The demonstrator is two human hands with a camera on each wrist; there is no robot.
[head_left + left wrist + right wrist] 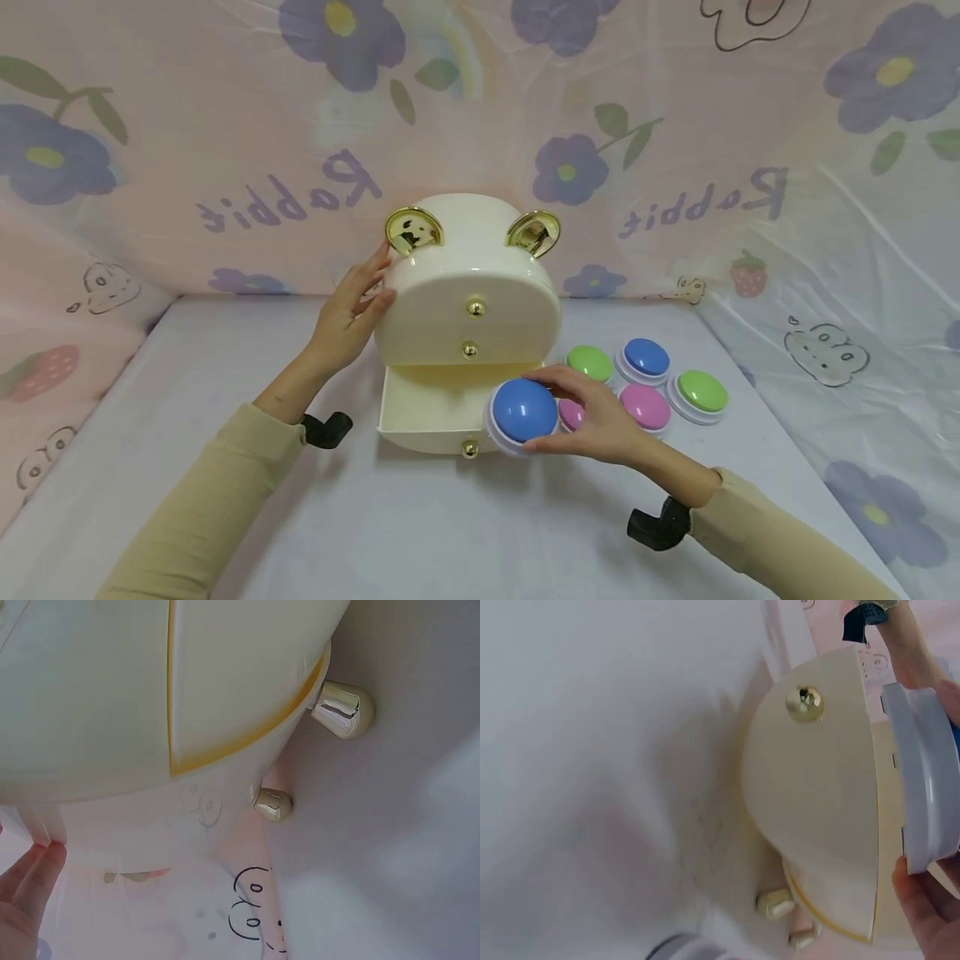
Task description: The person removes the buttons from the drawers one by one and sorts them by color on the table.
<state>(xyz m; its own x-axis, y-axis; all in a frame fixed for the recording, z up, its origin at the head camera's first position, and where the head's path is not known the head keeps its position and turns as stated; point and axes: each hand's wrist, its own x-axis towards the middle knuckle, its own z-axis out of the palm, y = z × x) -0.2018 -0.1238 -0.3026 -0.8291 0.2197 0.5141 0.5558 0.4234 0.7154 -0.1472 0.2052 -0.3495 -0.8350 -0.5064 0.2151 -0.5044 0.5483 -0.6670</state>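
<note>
A cream drawer box [420,321] with gold ears and round gold knobs stands on the table, its bottom drawer [420,442] pulled out. My left hand [345,321] rests on the box's left side, below the ear; in the left wrist view its fingers [41,874] touch the box. Thumb and fingers of my right hand [596,421] pinch a blue-domed push button [525,410] by its white rim. The button is held at the drawer's front right corner, covering part of it. Its white base [922,780] shows edge-on in the right wrist view.
Right of the box are a green button [589,363], another blue button [647,356], a second green button [702,390] and a pink button [647,407]. Another pink button [571,413] is partly hidden by my right hand. A patterned cloth [465,133] hangs behind.
</note>
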